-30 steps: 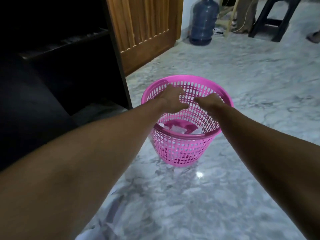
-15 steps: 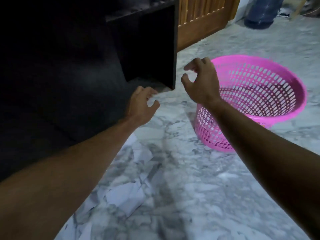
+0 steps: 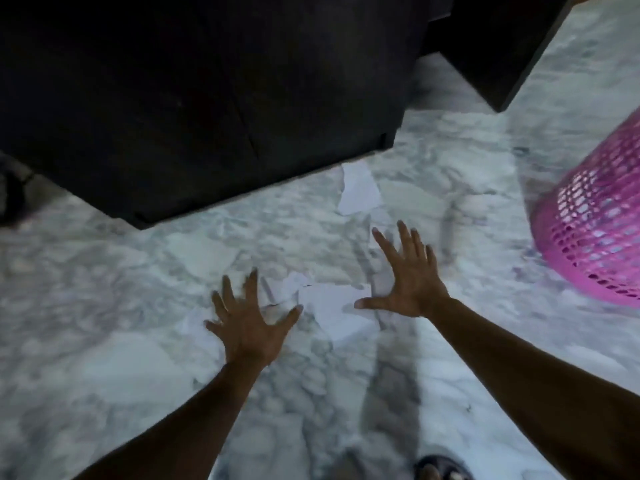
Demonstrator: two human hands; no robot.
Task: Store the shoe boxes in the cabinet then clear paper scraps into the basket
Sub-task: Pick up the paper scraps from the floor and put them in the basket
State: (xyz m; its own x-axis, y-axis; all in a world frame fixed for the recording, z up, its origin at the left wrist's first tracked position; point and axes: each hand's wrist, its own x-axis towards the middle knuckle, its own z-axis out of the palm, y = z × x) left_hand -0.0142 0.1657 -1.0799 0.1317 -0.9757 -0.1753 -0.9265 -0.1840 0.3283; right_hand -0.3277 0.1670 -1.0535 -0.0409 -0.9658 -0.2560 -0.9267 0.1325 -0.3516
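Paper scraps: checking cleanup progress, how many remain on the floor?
About 3: one near the cabinet, two between the hands. Blur and marble may hide others.

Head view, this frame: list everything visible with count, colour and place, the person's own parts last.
paper scraps: several, exact count blurred, white, on the floor between and beyond the hands
basket: one, pink, right edge
cabinet: one, dark, upper left
second dark unit: one, upper right
floor: grey-white marble
sandal: one, dark, bottom edge
left hand: open, fingers spread, above scraps
right hand: open, fingers spread
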